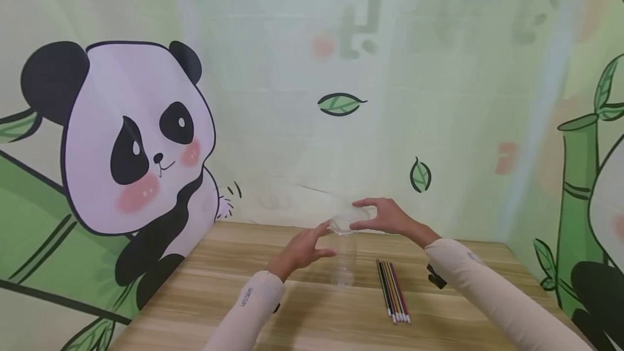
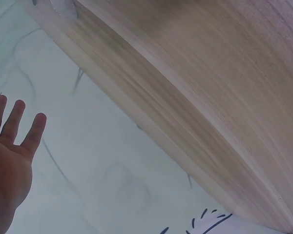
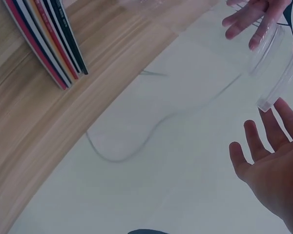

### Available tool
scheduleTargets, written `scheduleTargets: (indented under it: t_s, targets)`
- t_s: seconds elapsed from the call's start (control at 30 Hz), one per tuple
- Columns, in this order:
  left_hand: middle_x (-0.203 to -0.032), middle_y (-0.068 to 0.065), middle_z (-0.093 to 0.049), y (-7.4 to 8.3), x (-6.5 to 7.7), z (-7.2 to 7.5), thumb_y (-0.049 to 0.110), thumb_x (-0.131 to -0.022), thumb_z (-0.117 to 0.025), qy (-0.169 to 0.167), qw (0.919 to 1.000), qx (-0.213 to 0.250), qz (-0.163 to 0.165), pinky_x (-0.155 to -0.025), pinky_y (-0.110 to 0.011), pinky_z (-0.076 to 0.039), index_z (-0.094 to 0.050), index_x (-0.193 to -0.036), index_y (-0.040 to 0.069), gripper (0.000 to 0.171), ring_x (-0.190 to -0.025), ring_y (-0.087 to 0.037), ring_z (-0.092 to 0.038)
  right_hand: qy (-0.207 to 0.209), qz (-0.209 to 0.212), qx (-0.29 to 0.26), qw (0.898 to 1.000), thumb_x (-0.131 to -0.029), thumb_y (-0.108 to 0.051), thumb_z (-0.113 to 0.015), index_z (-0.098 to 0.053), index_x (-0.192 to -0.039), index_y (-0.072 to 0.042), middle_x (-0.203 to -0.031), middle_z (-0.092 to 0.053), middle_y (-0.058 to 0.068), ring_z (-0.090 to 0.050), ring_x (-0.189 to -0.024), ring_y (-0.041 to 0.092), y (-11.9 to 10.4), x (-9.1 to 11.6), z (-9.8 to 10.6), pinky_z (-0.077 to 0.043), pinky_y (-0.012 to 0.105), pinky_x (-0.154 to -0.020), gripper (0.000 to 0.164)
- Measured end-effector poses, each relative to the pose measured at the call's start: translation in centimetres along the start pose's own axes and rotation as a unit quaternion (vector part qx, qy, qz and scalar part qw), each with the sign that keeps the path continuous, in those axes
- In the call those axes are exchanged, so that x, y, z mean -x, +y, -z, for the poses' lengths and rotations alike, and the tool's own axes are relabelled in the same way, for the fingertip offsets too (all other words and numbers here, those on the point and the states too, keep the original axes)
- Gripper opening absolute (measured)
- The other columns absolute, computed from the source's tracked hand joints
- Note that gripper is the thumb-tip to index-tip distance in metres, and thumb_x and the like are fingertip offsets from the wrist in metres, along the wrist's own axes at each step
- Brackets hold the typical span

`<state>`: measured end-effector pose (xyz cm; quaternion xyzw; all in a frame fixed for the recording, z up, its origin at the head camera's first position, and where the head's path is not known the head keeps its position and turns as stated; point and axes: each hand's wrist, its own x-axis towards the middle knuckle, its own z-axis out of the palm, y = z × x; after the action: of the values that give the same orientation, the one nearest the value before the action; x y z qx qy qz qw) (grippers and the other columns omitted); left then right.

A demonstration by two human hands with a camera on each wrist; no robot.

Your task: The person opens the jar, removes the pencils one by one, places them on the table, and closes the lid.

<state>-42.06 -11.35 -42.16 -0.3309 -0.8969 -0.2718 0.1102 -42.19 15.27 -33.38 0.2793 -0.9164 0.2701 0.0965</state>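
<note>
A tall clear jar (image 1: pixel 345 259) stands upright on the wooden table. Above its mouth, my right hand (image 1: pixel 390 216) pinches a round clear lid (image 1: pixel 362 213) by its edge between thumb and fingers. The lid is tilted and overlaps the jar's rim in the head view; in the right wrist view, lid (image 3: pixel 278 87) and rim (image 3: pixel 266 48) appear apart. On the jar's left side, my left hand (image 1: pixel 303 248) has its index fingertip right at the rim and its thumb lower, close to the wall. Its other fingers (image 2: pixel 12 122) are straight and spread in the left wrist view.
Several coloured pencils (image 1: pixel 392 291) with pale ends lie side by side on the wooden table (image 1: pixel 234 264), right of the jar. Behind the table's far edge hangs a backdrop (image 1: pixel 292 140) printed with pandas, bamboo and leaves.
</note>
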Motion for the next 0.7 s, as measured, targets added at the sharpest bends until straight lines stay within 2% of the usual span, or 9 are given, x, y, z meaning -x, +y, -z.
scheduleTargets:
  t_s: [0.13,0.4,0.6,0.7]
  targets:
    - [-0.147,-0.010,-0.060,-0.2,0.0,-0.1,0.031,-0.094,-0.078,0.002,0.9999,-0.007,-0.009,-0.112,-0.049,-0.046,-0.037,-0.161,0.014,0.081,-0.137,-0.029,-0.057,-0.006,0.010,-0.011,1.000,-0.084,-0.049,-0.085,-0.066,-0.140,-0.009,-0.140,-0.065,0.015,-0.059,-0.131,0.037,-0.4,-0.3,-1.1,-0.049,0.057,-0.105,0.071]
    - [-0.145,-0.009,-0.062,-0.1,0.0,-0.4,0.032,-0.094,-0.078,0.003,0.9997,-0.012,-0.022,-0.111,-0.048,-0.047,-0.037,-0.161,0.011,0.081,-0.135,-0.028,-0.058,-0.011,0.004,-0.024,1.000,-0.084,-0.048,-0.086,-0.066,-0.140,-0.009,-0.139,-0.065,0.015,-0.063,-0.121,0.032,-0.8,-0.3,-2.6,-0.058,0.050,-0.094,0.071]
    - [-0.144,-0.010,-0.063,-0.1,-0.2,-0.3,0.026,-0.094,-0.079,0.008,0.9995,-0.010,-0.030,-0.111,-0.049,-0.047,-0.037,-0.160,0.012,0.080,-0.134,-0.029,-0.059,-0.004,-0.001,-0.022,1.000,-0.085,-0.048,-0.085,-0.066,-0.140,-0.010,-0.140,-0.065,0.014,-0.062,-0.123,0.032,-0.7,-0.4,-3.0,-0.056,0.051,-0.097,0.070]
    - [-0.145,-0.010,-0.062,0.0,-0.2,-0.3,0.026,-0.094,-0.079,0.004,0.9997,-0.005,-0.023,-0.111,-0.049,-0.046,-0.036,-0.161,0.013,0.080,-0.135,-0.028,-0.058,0.003,-0.003,-0.028,1.000,-0.085,-0.049,-0.085,-0.065,-0.141,-0.011,-0.141,-0.065,0.015,-0.062,-0.124,0.032,-0.4,-0.5,-3.4,-0.056,0.051,-0.098,0.070]
